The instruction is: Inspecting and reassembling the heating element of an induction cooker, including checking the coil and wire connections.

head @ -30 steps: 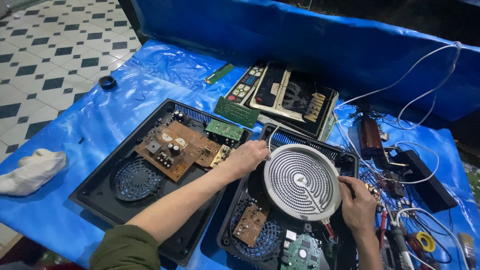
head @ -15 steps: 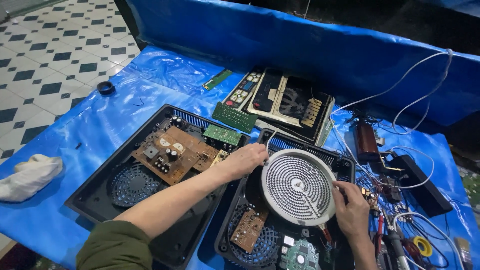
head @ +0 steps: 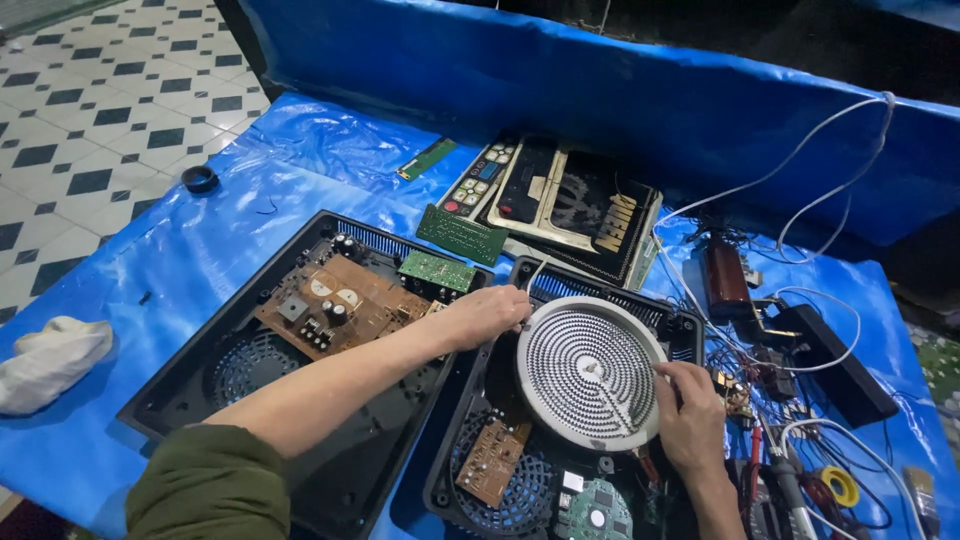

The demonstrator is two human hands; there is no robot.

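Blue plastic sheeting (head: pixel 300 150) covers the worktop, and on it two opened black cooker housings lie side by side. The right housing (head: pixel 690 330) sits toward the worktop's near edge and carries a round white heating coil disc (head: pixel 585 370) with a dark spiral pattern, tilted a little above the parts below it. The left hand (head: pixel 487 315) rests on the disc's left rim, fingers curled closed over the edge beside a thin white wire. The right hand (head: pixel 690 420) grips the disc's right rim, thumb on top and fingers wrapped under it. Beneath the disc, inside the same housing, a small brown circuit board (head: pixel 490 462) lies over a round fan grille, and a green round board (head: pixel 592 515) shows near the front edge.

The left housing (head: pixel 200 385) holds a larger brown circuit board (head: pixel 335 305) with capacitors and a small green board (head: pixel 437 270) at its far right corner. Just beyond it a second green board (head: pixel 460 235) lies on the sheeting, touching a stack of black control panels (head: pixel 560 205) toward the worktop's far edge. A green strip board (head: pixel 425 158) lies further back, apart from the rest.

At the right edge a tangle of white cables (head: pixel 800 160), a black adapter (head: pixel 840 370) and a yellow tape roll (head: pixel 840 487) crowd together. A white cloth (head: pixel 50 360) lies at the left edge, and a black tape ring (head: pixel 200 180) sits near the far left corner.
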